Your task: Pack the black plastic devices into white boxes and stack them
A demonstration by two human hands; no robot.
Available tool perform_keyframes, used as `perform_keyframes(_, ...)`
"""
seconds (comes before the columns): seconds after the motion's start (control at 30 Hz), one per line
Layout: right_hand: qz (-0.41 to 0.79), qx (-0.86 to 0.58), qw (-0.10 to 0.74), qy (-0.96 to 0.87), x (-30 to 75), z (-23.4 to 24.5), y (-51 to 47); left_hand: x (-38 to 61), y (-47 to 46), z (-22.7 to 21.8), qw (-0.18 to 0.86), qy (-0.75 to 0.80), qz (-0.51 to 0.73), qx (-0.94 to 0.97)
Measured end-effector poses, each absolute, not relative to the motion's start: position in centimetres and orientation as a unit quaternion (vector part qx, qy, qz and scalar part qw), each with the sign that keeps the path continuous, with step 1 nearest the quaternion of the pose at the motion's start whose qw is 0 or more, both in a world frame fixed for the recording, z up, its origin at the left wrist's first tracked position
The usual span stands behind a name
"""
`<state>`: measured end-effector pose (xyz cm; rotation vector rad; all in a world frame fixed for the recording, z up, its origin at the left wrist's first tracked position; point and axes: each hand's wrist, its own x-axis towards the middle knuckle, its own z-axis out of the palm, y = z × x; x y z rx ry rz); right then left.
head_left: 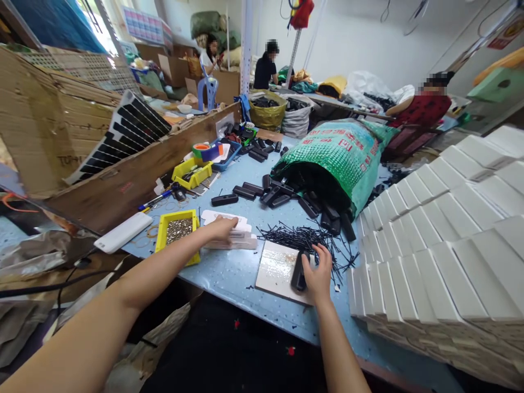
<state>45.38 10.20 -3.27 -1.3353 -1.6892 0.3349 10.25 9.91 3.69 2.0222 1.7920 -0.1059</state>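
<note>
My left hand (223, 227) lies on a small stack of white flat pieces (233, 238) on the blue table, fingers curled over the top one. My right hand (317, 270) is closed on a black oblong plastic part (298, 271) held over a white tile (275, 269) near the table's front edge. A heap of thin black ties (305, 238) lies just beyond the tile, touching my right fingers.
A yellow tray of small metal screws (177, 231) sits left of my left hand. A green sack (335, 155) spills black parts across the table. Rows of white boxes (442, 245) fill the right side. A cardboard wall (131, 174) runs along the left. Three people sit at the back.
</note>
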Motion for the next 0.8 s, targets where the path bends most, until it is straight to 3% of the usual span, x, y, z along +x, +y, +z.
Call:
perform_keyframes(0.07,0.172,-0.529,0.511,-0.656,44.9,-0.8,8.7,10.4,8.9,5.6,0.243,0.617,-0.016,0.748)
perform_keyframes(0.13,0.216,-0.471,0.525,-0.675,43.2,1.7,6.8,11.4,6.8,7.0,0.332,0.563,0.048,0.755)
perform_keyframes(0.27,0.152,-0.294,0.458,-0.825,37.8,5.1,4.2,15.7,1.7,6.7,0.563,0.454,0.272,0.635)
perform_keyframes(0.33,0.108,-0.26,0.428,-0.859,36.0,5.3,3.7,17.7,-0.4,5.2,0.597,0.463,0.355,0.551)
perform_keyframes(0.43,0.144,-0.247,0.367,-0.885,35.7,4.5,3.0,18.7,-2.5,2.6,0.638,0.444,0.398,0.487)
perform_keyframes(0.53,0.24,-0.244,0.265,-0.901,37.1,3.5,2.0,17.6,-3.5,1.0,0.589,0.506,0.33,0.537)
perform_keyframes(0.6,0.291,-0.26,0.243,-0.888,37.8,3.2,1.5,16.6,-3.6,1.1,0.524,0.565,0.283,0.571)
perform_keyframes(0.7,0.364,-0.303,0.327,-0.818,37.9,2.6,1.7,16.0,-3.1,2.3,0.473,0.559,0.278,0.622)
perform_keyframes(0.8,0.512,-0.335,0.438,-0.659,37.2,1.5,2.4,16.9,-2.9,3.4,0.433,0.505,0.292,0.687)
